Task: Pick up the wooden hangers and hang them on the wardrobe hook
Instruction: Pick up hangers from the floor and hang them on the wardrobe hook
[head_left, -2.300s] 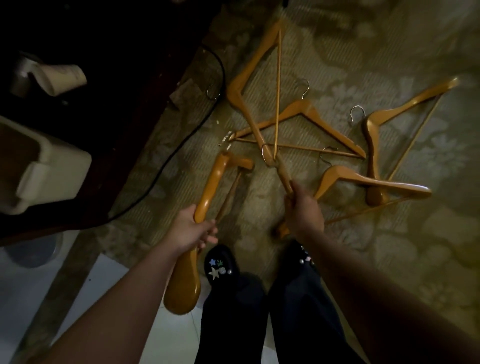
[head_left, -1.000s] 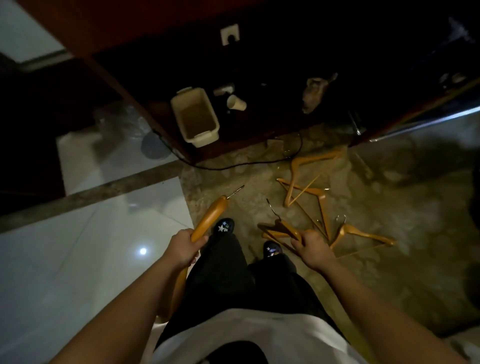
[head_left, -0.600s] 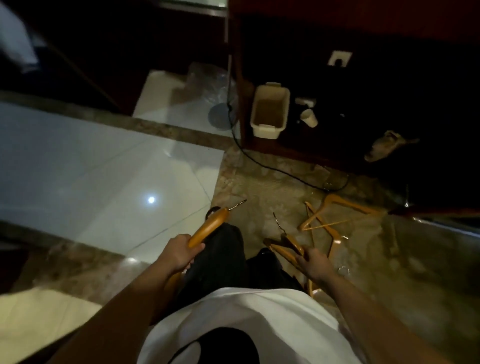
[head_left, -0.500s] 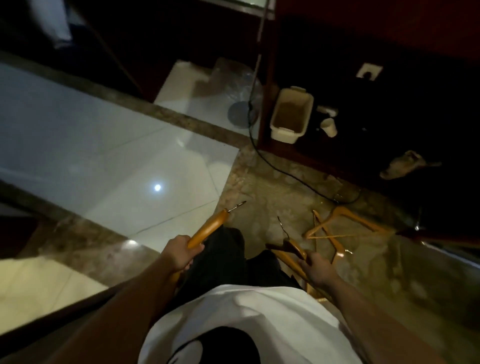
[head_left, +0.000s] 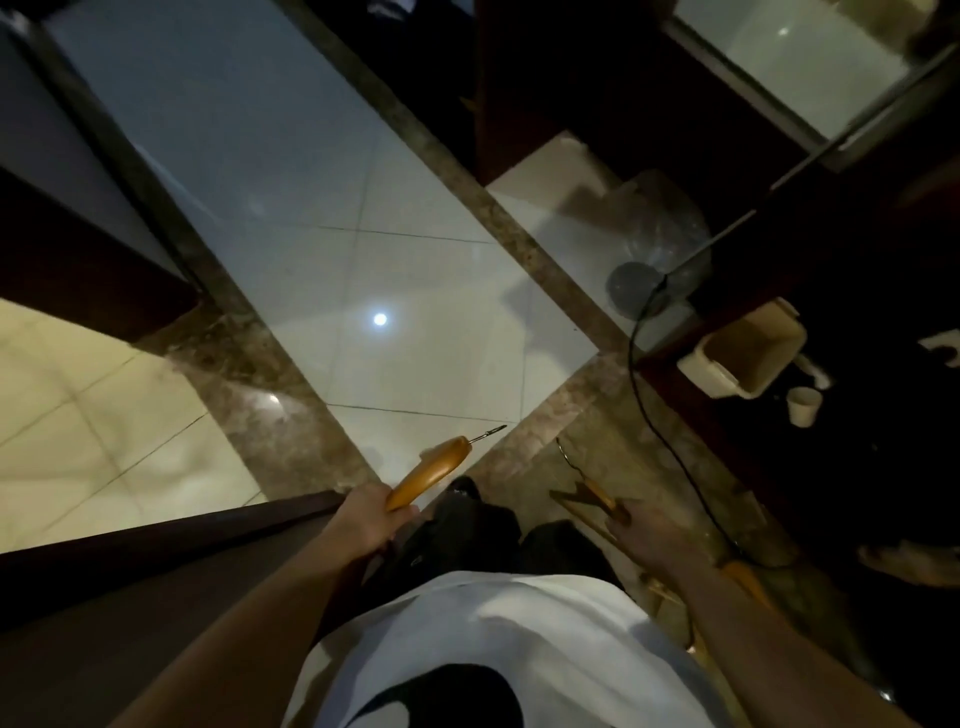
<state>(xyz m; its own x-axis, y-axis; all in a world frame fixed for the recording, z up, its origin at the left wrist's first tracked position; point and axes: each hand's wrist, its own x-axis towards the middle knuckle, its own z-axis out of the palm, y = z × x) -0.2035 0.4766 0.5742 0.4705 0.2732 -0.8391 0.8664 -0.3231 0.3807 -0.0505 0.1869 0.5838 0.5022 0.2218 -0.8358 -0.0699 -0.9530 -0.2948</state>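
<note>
Directly below the head camera stands the person, with a white shirt (head_left: 493, 618) and dark trousers (head_left: 467, 525) filling the lower centre and one dark shoe (head_left: 462, 486) at the trouser hem. The left hand (head_left: 366, 519) is clenched round the thick wooden arm of the left hanger (head_left: 431, 473). This hanger is held clear of the floor and slants up and to the right. Its thin metal hook (head_left: 488, 432) is at the far end, over the edge of the pale floor tiles (head_left: 363, 218).

The right hand (head_left: 649, 535) grasps the right hanger (head_left: 589, 498) close to its neck. Its wire hook (head_left: 563, 454) rises toward the upper left, above the brown patterned floor (head_left: 613, 415). How the fingers wrap the wood is hard to read in the dim light. Just beyond the right forearm, a piece of a third hanger (head_left: 748, 577) lies on the patterned floor.

At right, a black cable (head_left: 675, 457) crosses that floor toward dark wooden furniture (head_left: 748, 244). A cream plastic bin (head_left: 743, 358) sits in the furniture, with a paper cup (head_left: 804, 406) beside it. At upper right, a clear plastic object with a dark round base (head_left: 631, 283) stands on the tiles. A round light reflection (head_left: 380, 319) shows on the tiles at centre. At lower left, a dark panel edge (head_left: 156, 535) lies just beside the left forearm.
</note>
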